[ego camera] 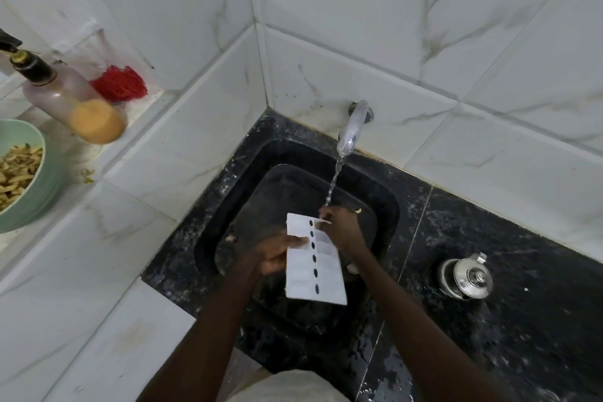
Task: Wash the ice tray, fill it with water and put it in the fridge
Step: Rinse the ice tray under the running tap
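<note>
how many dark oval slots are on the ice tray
6 dark slots, in one line down the middle of the ice tray, from the far end by the right hand to the near end. The left hand might hide others.

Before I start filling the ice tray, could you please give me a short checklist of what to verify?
1. Is the tap running? Ok: its water stream lands at the far end of the ice tray.
2. Tray over the sink? Ok.
3. Does the left hand grip the tray's left edge? Ok.
4. Does the right hand hold its far right corner? Ok.
5. Tray clean? Cannot tell.
6. Compartments full? Cannot tell.
</note>
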The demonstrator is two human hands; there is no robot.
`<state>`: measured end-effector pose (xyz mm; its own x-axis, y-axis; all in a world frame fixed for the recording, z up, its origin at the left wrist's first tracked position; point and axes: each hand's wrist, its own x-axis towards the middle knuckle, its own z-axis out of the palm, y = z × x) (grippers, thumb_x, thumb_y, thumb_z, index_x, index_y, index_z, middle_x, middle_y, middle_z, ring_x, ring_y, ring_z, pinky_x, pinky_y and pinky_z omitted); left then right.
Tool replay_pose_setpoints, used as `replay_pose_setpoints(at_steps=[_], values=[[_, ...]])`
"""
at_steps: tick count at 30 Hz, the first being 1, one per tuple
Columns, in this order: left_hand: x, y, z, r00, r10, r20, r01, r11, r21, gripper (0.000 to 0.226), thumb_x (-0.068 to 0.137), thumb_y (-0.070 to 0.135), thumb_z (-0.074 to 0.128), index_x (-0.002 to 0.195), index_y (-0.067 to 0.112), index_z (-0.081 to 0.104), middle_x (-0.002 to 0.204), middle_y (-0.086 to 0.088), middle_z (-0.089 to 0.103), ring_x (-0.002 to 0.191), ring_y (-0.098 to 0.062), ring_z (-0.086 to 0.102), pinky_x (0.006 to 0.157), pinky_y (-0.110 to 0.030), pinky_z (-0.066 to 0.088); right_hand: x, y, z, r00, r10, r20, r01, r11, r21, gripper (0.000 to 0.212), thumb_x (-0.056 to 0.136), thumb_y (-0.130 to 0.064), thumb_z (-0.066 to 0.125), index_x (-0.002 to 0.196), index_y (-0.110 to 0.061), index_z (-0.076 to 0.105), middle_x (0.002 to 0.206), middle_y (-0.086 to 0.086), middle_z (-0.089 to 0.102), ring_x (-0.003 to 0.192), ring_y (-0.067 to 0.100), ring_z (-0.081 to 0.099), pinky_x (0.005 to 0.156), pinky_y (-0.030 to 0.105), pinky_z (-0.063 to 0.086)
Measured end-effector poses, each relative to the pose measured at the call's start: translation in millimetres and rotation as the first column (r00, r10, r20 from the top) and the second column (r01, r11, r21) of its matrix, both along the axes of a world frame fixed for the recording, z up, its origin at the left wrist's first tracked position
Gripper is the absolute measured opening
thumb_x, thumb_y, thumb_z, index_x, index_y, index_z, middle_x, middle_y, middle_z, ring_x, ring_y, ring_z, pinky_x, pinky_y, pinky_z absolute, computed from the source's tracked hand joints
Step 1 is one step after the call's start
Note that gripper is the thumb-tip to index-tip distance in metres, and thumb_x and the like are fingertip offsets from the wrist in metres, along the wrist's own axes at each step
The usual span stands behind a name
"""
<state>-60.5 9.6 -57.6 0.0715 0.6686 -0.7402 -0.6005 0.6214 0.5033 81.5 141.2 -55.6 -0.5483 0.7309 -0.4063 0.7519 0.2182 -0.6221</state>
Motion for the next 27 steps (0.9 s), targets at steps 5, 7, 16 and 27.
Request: replay_pose_setpoints(at_steps=[5,7,16,27], values=[[23,10,-1,0.976,0.188,-0.11,-0.188,0.982,0.011,0.045,0.099,-0.006,0.055,0.144,0.001,0.056,0.134,-0.024,0.068,0.121,-0.043,0.066,0.103,-0.059,0.053,3,-23,-2,0.997,-0.042,0.072,0.022,0.965,0.26,0.033,0.103,-0.028,0.054,0.13,-0.016,0.069,0.151,0.008,0.053,0.137,0.028,0.047,0.114,0.041,0.04],[29,12,-2,0.973,0.21,-0.098,-0.208,0.977,0.038,0.044,0.101,0.0,0.056,0.145,0.004,0.055,0.136,-0.023,0.066,0.129,-0.047,0.061,0.111,-0.064,0.046,5,-25,-5,0.991,-0.024,0.134,-0.007,0.974,0.225,0.042,0.107,-0.042,0.046,0.139,-0.022,0.063,0.163,0.008,0.038,0.148,0.03,0.034,0.119,0.051,0.032],[42,9,0,0.934,0.351,-0.065,-0.341,0.931,0.13,0.043,0.107,0.01,0.052,0.149,0.001,0.049,0.141,-0.028,0.061,0.132,-0.05,0.056,0.112,-0.069,0.042,16,-4,-4,0.995,0.054,0.081,-0.067,0.985,0.159,0.044,0.109,-0.055,0.034,0.136,-0.039,0.065,0.173,0.0,0.014,0.159,0.028,0.012,0.125,0.064,0.009],[42,13,2,0.915,0.379,-0.14,-0.378,0.925,0.036,0.043,0.104,0.004,0.054,0.147,-0.004,0.05,0.14,-0.034,0.059,0.13,-0.054,0.056,0.111,-0.07,0.041,12,0,1,0.994,0.061,0.088,-0.079,0.971,0.224,0.044,0.108,-0.055,0.035,0.132,-0.037,0.068,0.172,0.001,0.016,0.158,0.028,0.013,0.124,0.061,0.008]])
